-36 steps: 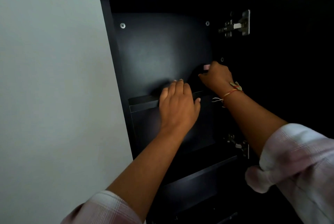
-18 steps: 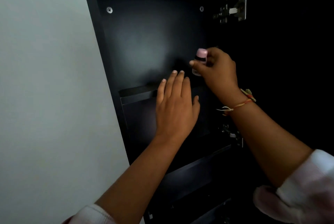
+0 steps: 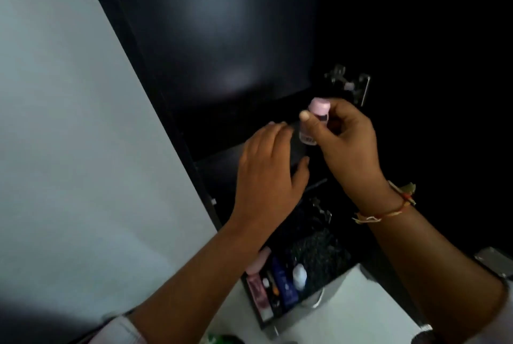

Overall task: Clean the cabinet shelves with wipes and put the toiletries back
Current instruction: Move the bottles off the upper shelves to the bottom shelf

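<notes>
Your right hand (image 3: 349, 146) pinches the small pink-capped bottle (image 3: 319, 109) between thumb and curled fingers, upright, in the air just above the right end of the cabinet shelf (image 3: 219, 153) and just below the door hinge (image 3: 349, 85). Your left hand (image 3: 269, 171) lies with straight fingers over the shelf's front edge, and I can make out nothing held in it. I cannot tell whether the bottle is bound for the shelf or for the dark box (image 3: 324, 260) of toiletries near the cabinet's foot, but the care is the same. Grip the body rather than the cap, since a loose cap could let the bottle drop. Hold it vertical and steer it wide of the hinge, whose metal arm juts out close by. The black cabinet (image 3: 222, 52) swallows the light, so judge the shelf's edge by touch: let the left hand mark the front edge while the right sets the bottle's base flat and well back from it, and open your fingers only once it stands on its own
</notes>
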Tool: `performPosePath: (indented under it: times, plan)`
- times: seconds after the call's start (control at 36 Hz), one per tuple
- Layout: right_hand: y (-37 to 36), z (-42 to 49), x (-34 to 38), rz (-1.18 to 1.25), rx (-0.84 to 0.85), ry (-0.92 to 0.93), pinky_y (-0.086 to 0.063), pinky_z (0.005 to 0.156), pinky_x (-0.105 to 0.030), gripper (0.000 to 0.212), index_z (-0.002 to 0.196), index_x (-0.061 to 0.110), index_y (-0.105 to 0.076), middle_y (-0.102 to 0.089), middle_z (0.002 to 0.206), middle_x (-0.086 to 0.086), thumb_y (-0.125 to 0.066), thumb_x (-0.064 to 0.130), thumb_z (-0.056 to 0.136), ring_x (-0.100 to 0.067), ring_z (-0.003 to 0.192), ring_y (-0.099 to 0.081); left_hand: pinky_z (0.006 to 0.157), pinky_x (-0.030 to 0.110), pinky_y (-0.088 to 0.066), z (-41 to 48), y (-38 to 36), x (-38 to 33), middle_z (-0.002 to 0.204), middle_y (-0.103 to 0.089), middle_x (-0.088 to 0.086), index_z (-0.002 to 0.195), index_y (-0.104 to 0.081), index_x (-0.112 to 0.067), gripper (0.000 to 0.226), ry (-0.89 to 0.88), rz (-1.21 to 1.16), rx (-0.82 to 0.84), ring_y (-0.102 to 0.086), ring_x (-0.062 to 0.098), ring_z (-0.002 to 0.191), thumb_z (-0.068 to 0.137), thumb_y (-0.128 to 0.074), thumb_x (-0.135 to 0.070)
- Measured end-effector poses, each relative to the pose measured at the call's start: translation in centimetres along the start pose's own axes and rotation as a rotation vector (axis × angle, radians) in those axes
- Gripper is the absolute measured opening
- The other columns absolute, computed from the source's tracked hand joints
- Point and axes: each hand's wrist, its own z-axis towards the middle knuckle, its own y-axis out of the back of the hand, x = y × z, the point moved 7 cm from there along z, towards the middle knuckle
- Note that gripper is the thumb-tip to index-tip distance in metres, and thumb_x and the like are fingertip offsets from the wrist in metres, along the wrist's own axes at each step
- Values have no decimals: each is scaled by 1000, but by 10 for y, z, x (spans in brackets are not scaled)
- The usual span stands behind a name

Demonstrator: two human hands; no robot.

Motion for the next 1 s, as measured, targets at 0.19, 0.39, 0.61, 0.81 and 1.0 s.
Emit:
performPosePath:
  times: [0.19,0.39,0.61,0.81,1.0]
  plan:
    - [-16,-97,-140,-249,267,-319,-55,69,-31,19,88,29,-65,-69,74,6,-73,46,80,-3,72,-67,101,35,-41,-104,-85,56,127,-56,5,128,-52,-12,50,305,-57,282,-49,22,120,87,-54,-39]
    - [-25,-144,-239,-376,500,-554,-53,76,-29,17,83,25,-62,-70,78,4,-78,30,77,-10,78,-68,91,32,-47,-201,-145,95,115,-61,6,120,-58,-13,38,542,-54,475,-56,24,109,88,-59,-33]
    - [-64,-155,-332,-596,754,-566,-53,88,-35,23,97,12,-73,-74,101,-9,-77,24,78,-23,98,-68,89,28,-44,-252,-178,111,125,-57,0,130,-49,-24,51,722,-71,559,-53,20,112,82,-65,-20]
    - [-105,-171,-370,-764,1049,-497,-49,90,-36,27,107,7,-71,-70,111,-16,-71,23,85,-33,106,-63,84,35,-47,-283,-205,127,124,-54,7,122,-50,-12,41,765,38,624,-52,26,109,87,-61,-30]
    - [-133,-188,-401,-943,1295,-437,-50,95,-38,37,115,13,-69,-67,118,-13,-73,32,83,-32,110,-62,85,37,-49,-300,-214,131,115,-57,10,120,-50,-9,46,747,74,590,-53,28,106,82,-67,-28]
